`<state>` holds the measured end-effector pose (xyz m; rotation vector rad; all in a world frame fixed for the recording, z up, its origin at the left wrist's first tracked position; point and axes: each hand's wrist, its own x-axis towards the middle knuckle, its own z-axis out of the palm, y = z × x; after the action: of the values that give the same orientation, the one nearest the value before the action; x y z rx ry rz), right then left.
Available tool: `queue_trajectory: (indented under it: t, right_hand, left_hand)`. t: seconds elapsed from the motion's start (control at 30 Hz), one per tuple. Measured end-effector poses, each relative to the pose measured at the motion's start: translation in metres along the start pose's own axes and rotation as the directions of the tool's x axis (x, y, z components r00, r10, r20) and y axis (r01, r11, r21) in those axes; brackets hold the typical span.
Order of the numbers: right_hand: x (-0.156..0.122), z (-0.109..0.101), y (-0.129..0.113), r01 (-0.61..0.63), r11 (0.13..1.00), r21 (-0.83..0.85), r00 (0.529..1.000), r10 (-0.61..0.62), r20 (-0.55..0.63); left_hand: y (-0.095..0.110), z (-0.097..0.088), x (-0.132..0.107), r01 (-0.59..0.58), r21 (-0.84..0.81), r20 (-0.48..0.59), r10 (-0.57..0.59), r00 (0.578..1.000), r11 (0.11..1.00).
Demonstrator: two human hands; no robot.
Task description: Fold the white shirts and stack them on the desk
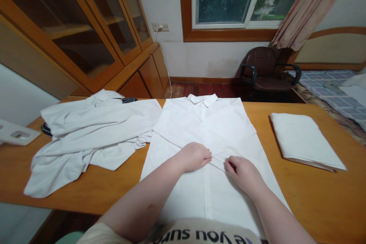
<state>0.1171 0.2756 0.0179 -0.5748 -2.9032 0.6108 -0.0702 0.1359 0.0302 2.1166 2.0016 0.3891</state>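
A white shirt lies flat on the wooden table in front of me, its collar at the far edge and its button placket running toward me. Across its middle, a slanting fabric edge runs from the left side down to my hands. My left hand is closed on this edge near the placket, fingers curled down. Just to its right, my right hand pinches the same edge between thumb and fingers. The shirt's near end is partly hidden by my forearms and my own printed top.
Rumpled white garments lie on the table's left, over something black-striped. A folded white garment sits on the right of the table. A white plastic piece juts in at left. Beyond stand a cabinet and an armchair.
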Motion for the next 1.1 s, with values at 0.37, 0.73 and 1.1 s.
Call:
queue_trajectory:
  t: [0.37,0.73,1.1]
  right_hand:
    - [-0.001,0.025,0.018,0.091,0.982,-0.165,0.992,-0.104,-0.071]
    - [-0.001,0.029,0.020,-0.039,0.966,-0.254,0.999,0.033,-0.027]
    - [-0.003,0.015,0.016,-0.086,0.978,-0.191,0.996,0.091,0.014]
  left_hand:
    - [-0.012,0.027,0.003,0.230,0.094,0.005,-0.231,0.973,0.969]
    - [-0.055,0.018,-0.016,0.602,0.100,-0.048,-0.601,0.798,0.792]
    - [-0.089,0.012,-0.022,0.739,0.041,-0.290,-0.700,0.653,0.673]
